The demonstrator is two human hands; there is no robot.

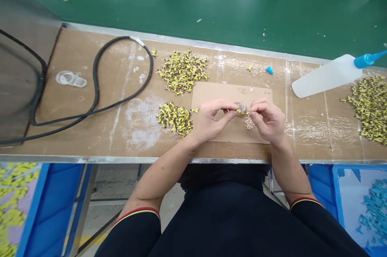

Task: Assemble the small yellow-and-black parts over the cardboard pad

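Observation:
Over a cardboard sheet, my left hand pinches a small yellow piece between thumb and forefinger. A small round greyish disc is right at that piece; how it is held is unclear. My right hand is closed just to the right, thumb and forefinger pinched together, and what they hold is too small to make out. Beneath the fingertips lies a little heap of tiny beige parts. Two piles of yellow and dark pieces, an upper one and a lower one, lie left of the sheet.
A white bottle with a blue nozzle lies at right, beside a large yellow pile. A blue cap sits behind the sheet. A black cable loops at left. Blue bins stand below the table edge.

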